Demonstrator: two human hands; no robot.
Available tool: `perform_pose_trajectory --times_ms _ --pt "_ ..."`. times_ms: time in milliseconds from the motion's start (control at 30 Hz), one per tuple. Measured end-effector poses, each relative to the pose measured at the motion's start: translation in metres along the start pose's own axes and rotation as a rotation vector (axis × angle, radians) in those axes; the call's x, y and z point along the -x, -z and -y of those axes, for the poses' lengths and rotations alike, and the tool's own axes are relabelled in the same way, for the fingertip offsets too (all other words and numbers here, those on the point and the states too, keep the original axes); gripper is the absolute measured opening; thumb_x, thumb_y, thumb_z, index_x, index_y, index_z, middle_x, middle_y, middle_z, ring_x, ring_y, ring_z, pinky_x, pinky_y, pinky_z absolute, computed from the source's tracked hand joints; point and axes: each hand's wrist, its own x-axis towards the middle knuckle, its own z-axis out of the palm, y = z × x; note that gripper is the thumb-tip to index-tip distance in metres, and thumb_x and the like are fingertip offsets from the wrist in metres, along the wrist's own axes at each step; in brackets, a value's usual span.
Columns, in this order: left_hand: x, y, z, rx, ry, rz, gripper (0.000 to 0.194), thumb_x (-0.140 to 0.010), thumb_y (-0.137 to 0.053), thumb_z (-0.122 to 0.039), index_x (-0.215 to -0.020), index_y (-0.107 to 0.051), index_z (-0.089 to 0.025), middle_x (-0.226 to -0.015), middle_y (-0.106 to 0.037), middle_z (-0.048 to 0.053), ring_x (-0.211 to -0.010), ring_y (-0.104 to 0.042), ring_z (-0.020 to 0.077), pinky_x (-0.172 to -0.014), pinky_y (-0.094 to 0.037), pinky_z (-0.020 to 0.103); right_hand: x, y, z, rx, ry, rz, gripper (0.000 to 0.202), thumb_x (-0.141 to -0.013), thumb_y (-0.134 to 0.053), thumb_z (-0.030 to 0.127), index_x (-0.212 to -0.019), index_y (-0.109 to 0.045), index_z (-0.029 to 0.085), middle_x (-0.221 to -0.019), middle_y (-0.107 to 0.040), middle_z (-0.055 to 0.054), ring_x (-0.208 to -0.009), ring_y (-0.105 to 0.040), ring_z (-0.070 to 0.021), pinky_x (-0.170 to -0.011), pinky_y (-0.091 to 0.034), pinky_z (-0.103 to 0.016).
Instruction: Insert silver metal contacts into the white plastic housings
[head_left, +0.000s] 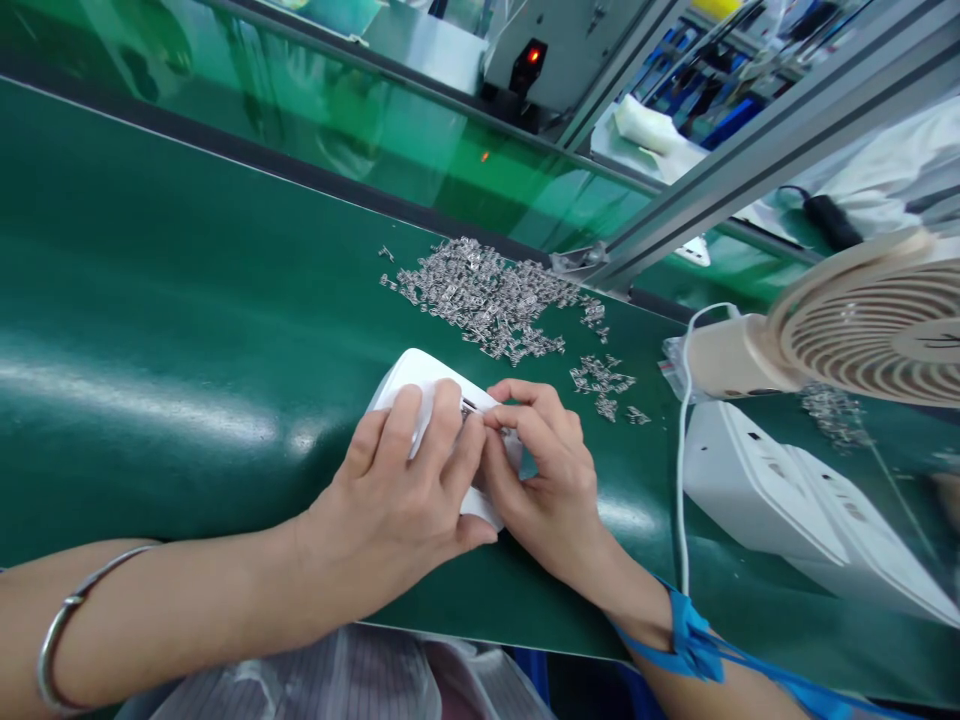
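A white plastic housing (421, 372) lies on the green work surface in front of me, tilted and partly covered by my hands. My left hand (412, 470) rests over it with bent fingers pressing on its top, the thumb at its lower edge. My right hand (544, 460) is at the housing's right side, thumb and fingertips pinched together by a slot with metal showing in it. What the pinch holds is too small to make out. Beyond my hands is a pile of small metal clips (487, 295), with a smaller cluster (602, 380) to its right.
A beige fan (870, 320) stands at the right, its white cable (684, 450) running down the table. Two white housings (765, 480) lie below it. A metal frame post (750, 130) crosses the upper right. Behind the work surface runs a green belt (420, 150). A blue strap (686, 640) circles my right wrist.
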Motion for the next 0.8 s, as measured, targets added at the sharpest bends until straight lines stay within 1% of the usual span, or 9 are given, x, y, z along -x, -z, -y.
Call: perform_pose_trajectory --times_ms 267,400,533,800 --pt "-0.0002 -0.0025 -0.0005 -0.005 0.002 -0.023 0.059 -0.082 -0.045 -0.058 -0.122 -0.054 -0.015 -0.126 -0.056 0.01 -0.111 -0.046 0.0291 -0.088 -0.029 0.037 0.001 -0.0026 -0.0003 -0.004 -0.002 -0.021 0.013 -0.082 -0.048 0.006 -0.08 -0.05 0.019 -0.088 -0.057 -0.005 -0.092 -0.057 -0.0172 -0.072 -0.038 -0.032" --pt "-0.0001 -0.0032 -0.0006 -0.002 0.003 -0.031 0.058 -0.082 -0.045 -0.057 -0.121 -0.054 -0.014 -0.127 -0.055 0.011 -0.111 -0.046 0.0295 -0.089 -0.029 0.038 0.0016 -0.0042 -0.0023 -0.007 -0.004 -0.053 0.014 -0.079 -0.052 0.009 -0.087 -0.048 0.02 -0.092 -0.058 -0.006 -0.09 -0.058 -0.0182 -0.071 -0.04 -0.033" --pt "-0.0001 -0.0024 0.0 -0.005 0.004 -0.029 0.059 -0.082 -0.045 -0.056 -0.121 -0.054 -0.014 -0.127 -0.055 0.011 -0.111 -0.045 0.0291 -0.09 -0.029 0.038 0.0006 -0.0047 -0.0041 0.025 0.031 -0.067 0.017 -0.079 -0.052 0.009 -0.091 -0.047 0.02 -0.091 -0.059 -0.007 -0.088 -0.058 -0.0178 -0.069 -0.04 -0.031" --pt "0.0029 0.0027 -0.0017 -0.022 0.005 0.0 0.061 -0.082 -0.045 -0.058 -0.124 -0.053 -0.014 -0.126 -0.057 0.008 -0.108 -0.045 0.0273 -0.088 -0.029 0.037 -0.0022 -0.0025 -0.0046 0.068 0.096 -0.071 0.012 -0.082 -0.05 0.007 -0.087 -0.05 0.019 -0.086 -0.06 -0.006 -0.08 -0.059 -0.0157 -0.064 -0.041 -0.029"
